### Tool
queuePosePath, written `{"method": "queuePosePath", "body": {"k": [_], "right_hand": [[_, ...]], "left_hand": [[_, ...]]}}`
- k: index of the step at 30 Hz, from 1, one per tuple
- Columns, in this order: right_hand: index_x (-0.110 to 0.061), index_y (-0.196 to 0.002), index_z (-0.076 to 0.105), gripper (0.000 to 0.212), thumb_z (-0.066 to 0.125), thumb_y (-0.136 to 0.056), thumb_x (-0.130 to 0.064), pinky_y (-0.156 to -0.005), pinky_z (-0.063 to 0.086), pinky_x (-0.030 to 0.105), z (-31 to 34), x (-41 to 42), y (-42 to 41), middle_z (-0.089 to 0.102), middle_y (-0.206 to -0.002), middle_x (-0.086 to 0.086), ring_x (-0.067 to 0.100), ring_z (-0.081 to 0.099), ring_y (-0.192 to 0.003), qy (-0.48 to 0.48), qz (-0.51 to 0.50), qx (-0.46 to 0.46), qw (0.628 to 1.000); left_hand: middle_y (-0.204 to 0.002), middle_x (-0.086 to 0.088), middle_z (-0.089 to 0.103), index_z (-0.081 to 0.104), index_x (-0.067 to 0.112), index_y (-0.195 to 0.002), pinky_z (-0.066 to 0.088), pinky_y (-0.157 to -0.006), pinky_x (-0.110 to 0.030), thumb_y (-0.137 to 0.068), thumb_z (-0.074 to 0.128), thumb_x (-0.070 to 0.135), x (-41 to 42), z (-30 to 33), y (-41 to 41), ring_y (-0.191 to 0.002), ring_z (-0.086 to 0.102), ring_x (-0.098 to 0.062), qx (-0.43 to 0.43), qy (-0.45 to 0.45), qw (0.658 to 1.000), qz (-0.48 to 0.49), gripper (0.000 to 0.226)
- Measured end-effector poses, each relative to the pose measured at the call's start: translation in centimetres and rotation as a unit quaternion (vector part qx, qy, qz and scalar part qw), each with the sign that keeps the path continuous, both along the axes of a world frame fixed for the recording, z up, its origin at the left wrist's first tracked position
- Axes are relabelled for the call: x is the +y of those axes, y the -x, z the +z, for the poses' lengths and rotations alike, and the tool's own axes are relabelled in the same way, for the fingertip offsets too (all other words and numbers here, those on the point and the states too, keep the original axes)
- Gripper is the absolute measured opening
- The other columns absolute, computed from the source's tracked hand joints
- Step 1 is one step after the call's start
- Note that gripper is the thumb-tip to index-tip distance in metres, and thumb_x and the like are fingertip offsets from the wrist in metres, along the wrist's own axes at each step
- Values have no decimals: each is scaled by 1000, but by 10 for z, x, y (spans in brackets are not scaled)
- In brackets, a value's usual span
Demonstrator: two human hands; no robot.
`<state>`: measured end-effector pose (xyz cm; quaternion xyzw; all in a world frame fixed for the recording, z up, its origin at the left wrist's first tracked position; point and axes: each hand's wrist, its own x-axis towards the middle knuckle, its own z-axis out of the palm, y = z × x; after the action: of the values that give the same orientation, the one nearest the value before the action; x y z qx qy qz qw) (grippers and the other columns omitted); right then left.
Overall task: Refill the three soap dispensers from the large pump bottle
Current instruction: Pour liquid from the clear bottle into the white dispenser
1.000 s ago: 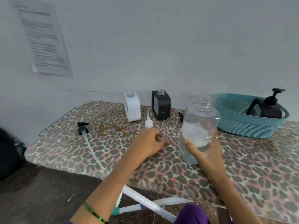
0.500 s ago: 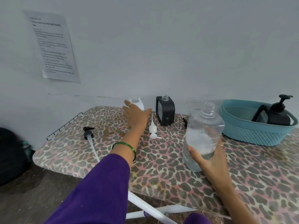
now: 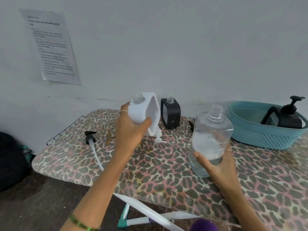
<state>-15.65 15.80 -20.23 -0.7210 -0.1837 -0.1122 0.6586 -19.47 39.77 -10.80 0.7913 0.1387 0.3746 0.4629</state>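
The left hand (image 3: 131,129) is holding the white dispenser (image 3: 143,112) up off the tabletop (image 3: 166,172); the right hand (image 3: 215,164) is gripping the big clear bottle (image 3: 210,139); the black dispenser (image 3: 170,113) is standing behind.

Left hand (image 3: 131,130): thin ring, green bangle (image 3: 80,224) on wrist. Right hand (image 3: 216,165): thin ring. Forearms bare.
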Motion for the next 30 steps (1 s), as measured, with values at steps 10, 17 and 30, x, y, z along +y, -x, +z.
{"method": "queuePosePath", "body": {"k": [10,17,30], "right_hand": [[-23,-136,43,92,82,-57,-52,-94,49,24,1,-2,0,60,-126,-12,2,59,-113,19,10,18,1000],[-21,-134,45,87,83,-60,-47,-86,51,15,6,2,-6,62,-119,-15,0,61,-107,5,-1,9,1000],[-26,-142,32,95,77,-59,-41,-85,50,43,41,-25,-27,55,-124,13,30,54,-109,322,-89,-210,919]], "left_hand": [[-97,17,59,51,31,-112,44,-62,-7,-69,77,31,-24,-45,51,-85,57,7,73,-48,986,-145,51],[-112,24,54,41,35,-128,43,-74,-5,-75,74,36,-32,-73,54,-100,52,12,37,-50,983,-170,62],[-122,8,50,28,31,-138,40,-80,0,-76,80,21,-33,-101,48,-100,50,3,-26,-103,982,-154,82]]}}
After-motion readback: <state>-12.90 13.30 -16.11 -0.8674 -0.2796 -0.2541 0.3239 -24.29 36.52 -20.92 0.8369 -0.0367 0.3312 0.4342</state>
